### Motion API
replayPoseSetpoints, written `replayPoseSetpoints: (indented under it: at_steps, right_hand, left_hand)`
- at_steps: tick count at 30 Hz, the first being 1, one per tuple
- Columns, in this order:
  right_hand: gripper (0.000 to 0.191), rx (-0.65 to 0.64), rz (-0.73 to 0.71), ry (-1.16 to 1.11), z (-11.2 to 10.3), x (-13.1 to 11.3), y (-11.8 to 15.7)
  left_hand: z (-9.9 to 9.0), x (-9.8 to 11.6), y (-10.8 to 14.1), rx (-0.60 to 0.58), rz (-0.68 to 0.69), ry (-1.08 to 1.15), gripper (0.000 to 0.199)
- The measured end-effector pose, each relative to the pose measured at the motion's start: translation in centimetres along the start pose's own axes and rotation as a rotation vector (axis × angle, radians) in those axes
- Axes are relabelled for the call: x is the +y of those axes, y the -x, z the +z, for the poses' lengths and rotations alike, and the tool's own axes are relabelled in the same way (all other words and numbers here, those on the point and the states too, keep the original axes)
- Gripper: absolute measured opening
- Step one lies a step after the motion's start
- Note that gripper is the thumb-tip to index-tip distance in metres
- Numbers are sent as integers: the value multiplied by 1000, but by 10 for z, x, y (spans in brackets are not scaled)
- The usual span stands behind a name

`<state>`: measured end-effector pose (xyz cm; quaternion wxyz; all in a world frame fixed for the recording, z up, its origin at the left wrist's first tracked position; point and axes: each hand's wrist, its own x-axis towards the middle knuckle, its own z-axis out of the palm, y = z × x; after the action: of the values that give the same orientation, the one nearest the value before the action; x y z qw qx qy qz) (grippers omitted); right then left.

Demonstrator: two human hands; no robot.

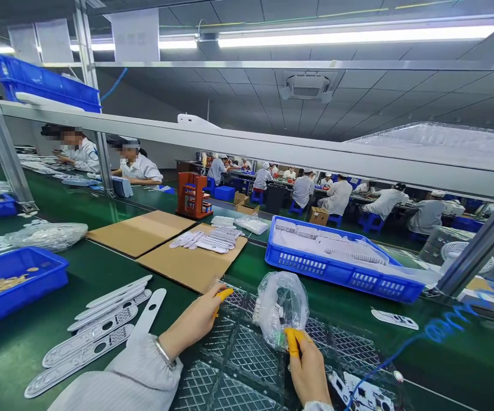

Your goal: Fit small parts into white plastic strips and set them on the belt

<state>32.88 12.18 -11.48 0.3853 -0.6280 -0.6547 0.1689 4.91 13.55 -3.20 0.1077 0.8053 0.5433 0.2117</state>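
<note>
Well, the clear plastic bag (281,308) sits just beyond the right hand's (309,365) fingers, its long axis roughly upright in view and pointing away from the person, with white parts bunched inside. The right fingers (304,348) are together, a yellow finger cot (293,342) against the bag's lower edge; whether they grip it, I cannot tell. The left hand's (193,319) fingers (212,299) are curled together around another yellow cot, near the bag but apart from it, above a black lattice tray (247,357). Left of those fingers, long white perforated plastic panels (88,342) lie on the green conveyor belt (53,365). Ahead of them stands a blue crate (341,274) of bagged white parts, beside a cardboard sheet (191,257). Any print is too small to read.
</note>
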Motion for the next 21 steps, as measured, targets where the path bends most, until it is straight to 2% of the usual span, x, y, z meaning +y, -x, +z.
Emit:
replayPoseSetpoints:
  at_steps: [3,6,10,12,14,16,21]
  right_hand:
    - [45,33,-35,52,0,1,2]
    - [46,-5,-80,135,0,5,4]
    - [41,32,-111,184,0,17,3]
    - [41,-13,-101,182,0,22,0]
    - [42,-100,-44,181,-1,24,-3]
    - [43,-131,15,171,-2,23,-3]
    - [44,-5,16,85,-8,11,4]
  left_hand:
    - [-5,1,0,6,-25,-55,57]
    - [-19,-4,3,12,-107,-138,46]
    - [-46,-30,20,69,-435,-308,32]
    - [-56,-47,35,50,-602,-387,27]
    - [-58,-60,49,2,-704,-440,22]
    - [-54,-69,59,-35,-750,-463,22]
    - [-43,-75,64,-24,-768,-382,24]
